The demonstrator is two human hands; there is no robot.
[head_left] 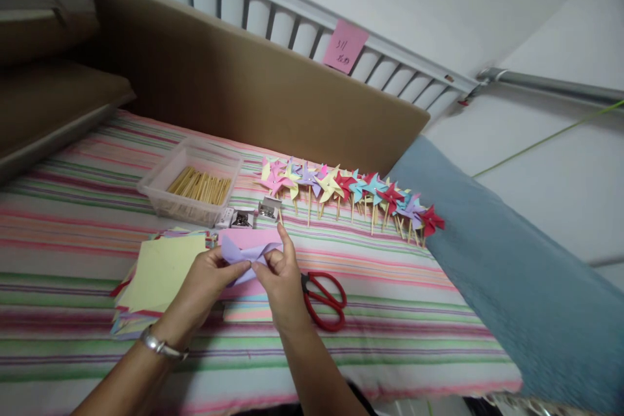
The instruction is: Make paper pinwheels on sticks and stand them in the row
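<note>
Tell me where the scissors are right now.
In the head view, the scissors lie on the striped cloth, their red handles just to the right of the right hand, nearer the person than the pinwheels.

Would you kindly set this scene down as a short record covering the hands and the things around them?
left hand: pinches purple paper
right hand: pinches the same paper
wrist: bracelet on the left
beneath the hands: pink paper
left of the hands: paper stack, yellow sheet on top
right of the hands: red-handled scissors, blades hidden
tub: holds sticks
beyond the hands: pinwheels in several colours
surface: striped cloth
</note>
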